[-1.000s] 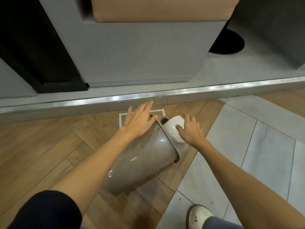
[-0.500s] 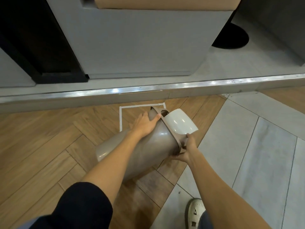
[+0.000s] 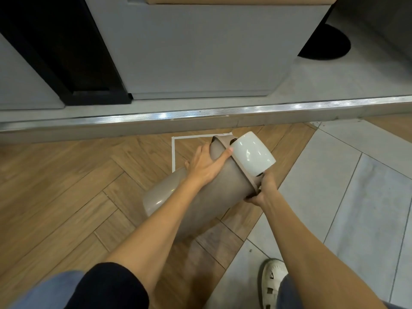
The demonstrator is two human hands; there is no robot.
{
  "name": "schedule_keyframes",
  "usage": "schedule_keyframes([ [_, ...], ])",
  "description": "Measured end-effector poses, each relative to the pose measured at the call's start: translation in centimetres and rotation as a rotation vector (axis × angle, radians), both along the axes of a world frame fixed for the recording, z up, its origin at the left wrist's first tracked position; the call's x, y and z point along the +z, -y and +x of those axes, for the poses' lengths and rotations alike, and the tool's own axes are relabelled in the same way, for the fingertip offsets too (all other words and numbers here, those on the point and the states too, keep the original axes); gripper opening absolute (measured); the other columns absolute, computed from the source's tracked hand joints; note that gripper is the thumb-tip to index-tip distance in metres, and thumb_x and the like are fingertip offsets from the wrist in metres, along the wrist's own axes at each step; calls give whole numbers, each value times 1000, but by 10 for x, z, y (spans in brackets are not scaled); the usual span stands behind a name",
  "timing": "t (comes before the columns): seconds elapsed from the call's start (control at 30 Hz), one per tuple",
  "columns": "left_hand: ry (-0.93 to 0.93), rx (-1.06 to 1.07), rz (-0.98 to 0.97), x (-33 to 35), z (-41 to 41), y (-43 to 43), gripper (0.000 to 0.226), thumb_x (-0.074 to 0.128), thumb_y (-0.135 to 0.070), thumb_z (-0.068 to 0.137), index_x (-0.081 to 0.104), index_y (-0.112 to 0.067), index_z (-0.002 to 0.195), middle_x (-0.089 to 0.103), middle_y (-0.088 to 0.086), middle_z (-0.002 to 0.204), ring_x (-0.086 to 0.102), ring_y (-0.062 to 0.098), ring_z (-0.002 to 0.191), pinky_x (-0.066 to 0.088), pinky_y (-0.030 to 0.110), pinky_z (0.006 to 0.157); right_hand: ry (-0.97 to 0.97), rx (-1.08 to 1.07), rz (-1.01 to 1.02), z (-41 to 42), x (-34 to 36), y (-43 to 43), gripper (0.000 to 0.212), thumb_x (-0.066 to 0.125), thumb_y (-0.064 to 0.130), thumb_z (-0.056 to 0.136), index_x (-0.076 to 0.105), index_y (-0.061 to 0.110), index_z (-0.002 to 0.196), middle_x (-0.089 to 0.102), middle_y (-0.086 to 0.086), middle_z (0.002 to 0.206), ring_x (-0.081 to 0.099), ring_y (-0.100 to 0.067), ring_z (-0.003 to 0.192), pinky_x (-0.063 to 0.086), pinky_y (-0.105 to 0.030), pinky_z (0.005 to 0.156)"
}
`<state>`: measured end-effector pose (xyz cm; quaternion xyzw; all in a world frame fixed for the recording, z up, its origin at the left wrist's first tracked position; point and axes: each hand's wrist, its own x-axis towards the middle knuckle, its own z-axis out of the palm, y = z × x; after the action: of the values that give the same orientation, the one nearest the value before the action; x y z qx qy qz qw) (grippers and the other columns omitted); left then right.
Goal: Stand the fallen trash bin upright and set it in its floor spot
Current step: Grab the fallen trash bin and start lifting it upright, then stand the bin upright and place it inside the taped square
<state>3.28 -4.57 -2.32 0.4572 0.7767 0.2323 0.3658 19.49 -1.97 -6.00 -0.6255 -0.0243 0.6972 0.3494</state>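
We see the bin [image 3: 223, 192] lying tilted over the wood floor [image 3: 55, 186], and we take it as our landmark. Its rounded base points to the lower left, and its mouth points to the upper right. A white tape outline [image 3: 173, 152] marks a square on the floor just behind the bin's left side; the bin's rim end overlaps the outline's near right part, while the base lies outside it. The left hand [image 3: 206, 165] lies on top of the bin's upper body just below the rim, fingers curled over the far side and thumb stretched toward the lid, gripping the body. The white swing lid [image 3: 254, 156] sits in the rim collar at the bin's upper right end, facing up and right. The right hand [image 3: 259, 190] is at the bin's lower right, below the lid, closed on the rim collar from underneath. Right of the bin the wood gives way to grey tiles [image 3: 334, 186]. A white shoe [image 3: 273, 282] stands on the tiles, near and below the bin's right side.
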Motion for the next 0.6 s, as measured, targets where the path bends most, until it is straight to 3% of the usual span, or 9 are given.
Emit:
schedule_keyframes([
  [0.1, 64, 12, 72, 11, 0, 9, 90, 46, -75, 84, 30, -18, 152, 33, 4, 158, 34, 29, 144, 27, 56, 116, 142, 65, 103, -4, 10, 1, 36, 51, 24, 95, 58, 18, 129, 62, -12, 131, 59, -31, 121, 52, -50, 101],
  [0.2, 104, 53, 141, 24, 0, 17, 85, 51, -70, 85, 34, -17, 149, 36, 3, 155, 36, 27, 143, 29, 52, 116, 252, 100, 214, -9, 22, 5, 55, 45, 19, 97, 39, 28, 151, 54, -8, 142, 54, -30, 125, 48, -48, 107],
  [0.3, 151, 98, 210, 36, -4, 25, 79, 53, -69, 85, 40, -17, 143, 42, 2, 149, 42, 23, 137, 36, 40, 110, 278, 132, 331, -11, 35, 13, 64, 46, 19, 94, 31, 34, 154, 51, -3, 145, 52, -25, 125, 46, -45, 109],
  [0.4, 237, 205, 282, 48, -9, 33, 67, 56, -66, 85, 51, -17, 130, 50, -2, 129, 48, 19, 124, 33, 27, 94, 289, 126, 412, -11, 47, 19, 71, 50, 18, 92, 25, 36, 157, 41, 2, 155, 47, -22, 130, 42, -44, 114],
  [0.5, 259, 272, 331, 60, -15, 42, 66, 55, -67, 85, 57, -14, 124, 54, -1, 121, 50, 17, 114, 34, 27, 90, 266, 119, 502, -11, 59, 28, 72, 54, 14, 93, 27, 36, 156, 33, 3, 161, 40, -20, 137, 38, -44, 118],
  [0.6, 237, 300, 319, 71, -27, 50, 70, 56, -67, 85, 57, -14, 129, 54, 1, 123, 49, 19, 121, 35, 29, 96, 276, 134, 581, -13, 69, 39, 74, 57, 11, 91, 31, 37, 154, 30, 5, 164, 32, -21, 147, 33, -45, 121],
])
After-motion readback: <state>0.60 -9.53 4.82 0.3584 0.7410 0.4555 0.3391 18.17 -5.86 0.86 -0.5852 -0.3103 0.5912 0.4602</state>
